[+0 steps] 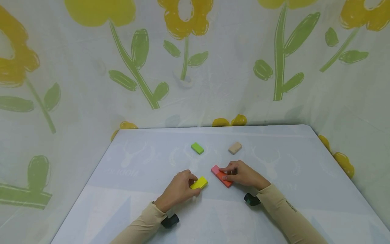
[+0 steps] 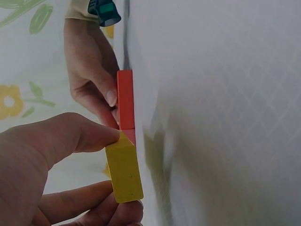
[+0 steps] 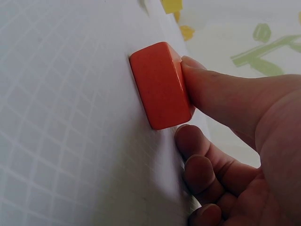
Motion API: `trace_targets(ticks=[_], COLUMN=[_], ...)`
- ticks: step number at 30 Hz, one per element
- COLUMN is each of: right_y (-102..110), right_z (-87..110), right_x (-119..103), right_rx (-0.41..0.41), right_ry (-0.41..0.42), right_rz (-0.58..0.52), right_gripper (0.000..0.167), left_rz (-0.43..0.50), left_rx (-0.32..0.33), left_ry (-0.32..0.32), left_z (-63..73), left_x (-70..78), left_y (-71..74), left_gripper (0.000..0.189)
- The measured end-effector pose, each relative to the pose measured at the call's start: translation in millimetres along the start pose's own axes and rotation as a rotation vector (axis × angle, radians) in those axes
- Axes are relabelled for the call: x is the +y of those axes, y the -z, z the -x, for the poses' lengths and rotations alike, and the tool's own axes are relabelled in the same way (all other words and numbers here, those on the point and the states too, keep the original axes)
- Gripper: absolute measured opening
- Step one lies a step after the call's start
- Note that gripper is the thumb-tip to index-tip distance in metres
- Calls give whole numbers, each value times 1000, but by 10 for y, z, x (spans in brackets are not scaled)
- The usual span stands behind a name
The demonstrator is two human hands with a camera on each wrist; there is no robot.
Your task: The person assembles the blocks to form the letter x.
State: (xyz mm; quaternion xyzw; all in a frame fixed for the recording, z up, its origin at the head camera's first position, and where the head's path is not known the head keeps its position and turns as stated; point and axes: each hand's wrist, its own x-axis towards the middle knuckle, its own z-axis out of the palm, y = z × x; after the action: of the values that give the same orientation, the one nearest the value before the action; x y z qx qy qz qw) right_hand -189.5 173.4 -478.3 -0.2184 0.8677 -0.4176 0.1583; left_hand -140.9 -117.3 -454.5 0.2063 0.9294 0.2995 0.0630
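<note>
Lying end to end on the worktop point(image 1: 146, 169), a red block point(image 3: 160, 89) and a pink block point(image 1: 215, 168) were touched by the right hand point(image 1: 243, 174). The thumb was rested on the top of the red block, and the index finger was placed near the seam with the pink one; whether anything was clamped between those fingers could not be told. By the left hand point(image 1: 180, 189), a yellow block point(image 1: 200, 183) was pinched between thumb and fingers, near the red and pink pair but apart from it. Whether it was borne by the surface below could not be made out. Farther from the person, a green block point(image 1: 197, 148) and a beige block point(image 1: 235, 148) were set well apart. Tan sleeves point(image 1: 141, 223) were worn on both arms. Beyond, a pale cloth point(image 1: 225, 81) was printed with yellow flowers and green leaves.
</note>
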Motion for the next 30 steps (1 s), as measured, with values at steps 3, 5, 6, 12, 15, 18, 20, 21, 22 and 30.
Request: trace_targets(ticks=[3,5,6,12,15,18,20,21,22,30], right_y=[-2,0,0,4,1,-4,-5,-4,-4,3], right_z=[-3,-3,-4,-5,-5,-6,-5,-5,-5,-4], right_x=[3,5,7,14,11,13,13,15,13,-1], right_rx=[0,1,2,6,5,3,0,-2,-2,1], right_ry=[6,12,19,27,20,19,18,21,20,0], right_rz=[0,-2,-5,-3,2,-1,-8,-11,-11,2], right_gripper=[40,41,41,40,40,40,40,41,40,40], left_rz=[-4,-5,-5,-6,-4,-3,-3,-4,-3,-7], left_rx=[2,3,2,7,6,4,6,6,6,3], left_ry=[5,9,12,-3,-10,-13,-15,-15,-13,-9], left_z=[-2,-8,-12,-47,-64,-81,-89,-92,-96,-123], left_x=[4,5,7,11,18,26,30,33,34,46], left_y=[1,1,3,0,3,6,6,7,7,10], left_gripper=[32,32,33,31,30,30,30,31,31,31])
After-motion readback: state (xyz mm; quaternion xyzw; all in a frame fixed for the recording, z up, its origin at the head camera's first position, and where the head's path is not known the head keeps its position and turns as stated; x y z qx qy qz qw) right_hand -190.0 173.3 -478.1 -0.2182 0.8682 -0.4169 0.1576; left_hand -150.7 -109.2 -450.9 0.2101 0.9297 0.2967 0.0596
